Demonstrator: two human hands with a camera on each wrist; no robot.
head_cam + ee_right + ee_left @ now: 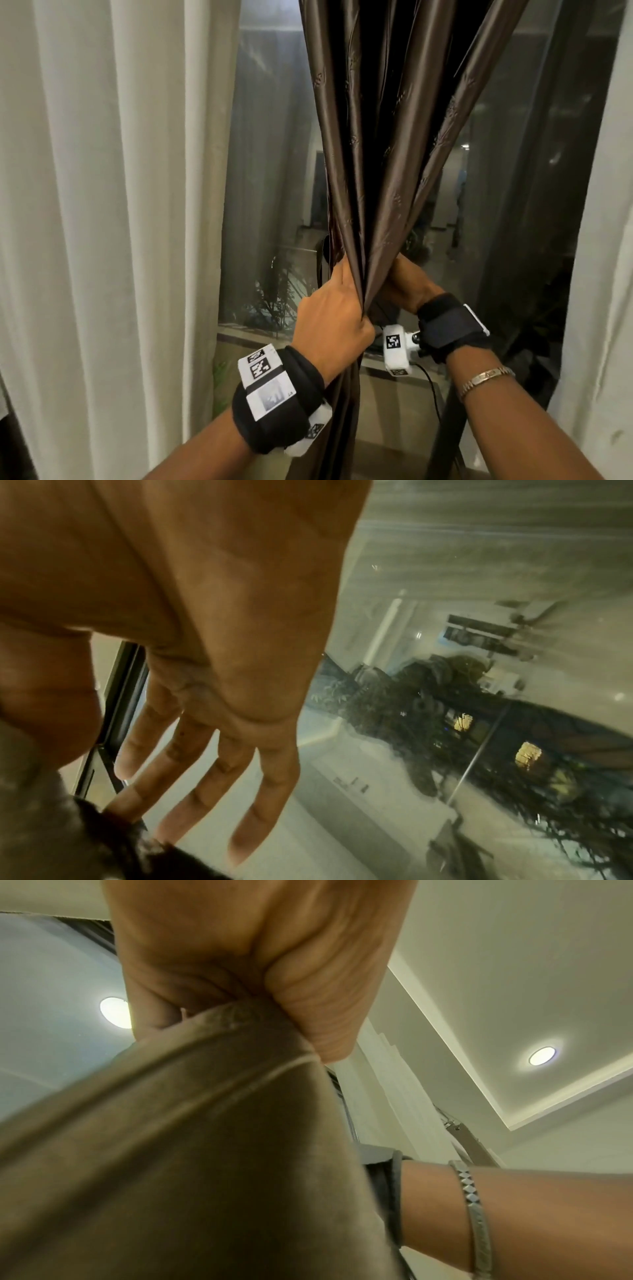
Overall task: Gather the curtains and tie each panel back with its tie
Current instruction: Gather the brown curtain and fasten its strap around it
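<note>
Two curtains: cream curtain [102,205] hangs at my left, brown curtain [387,154] is bunched before the window [270,171]. My left hand [329,322] clenches its gathered folds; my right hand [406,286] reaches behind them, fingers [205,764] straight, gripping nothing.

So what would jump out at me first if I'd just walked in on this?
The dark brown curtain, centre frame, bunched into a narrow waist against the night window. The left hand grips that bunch in a fist, while the right hand reaches round behind it, its fingers straight. A pale curtain hangs at the left.
</note>
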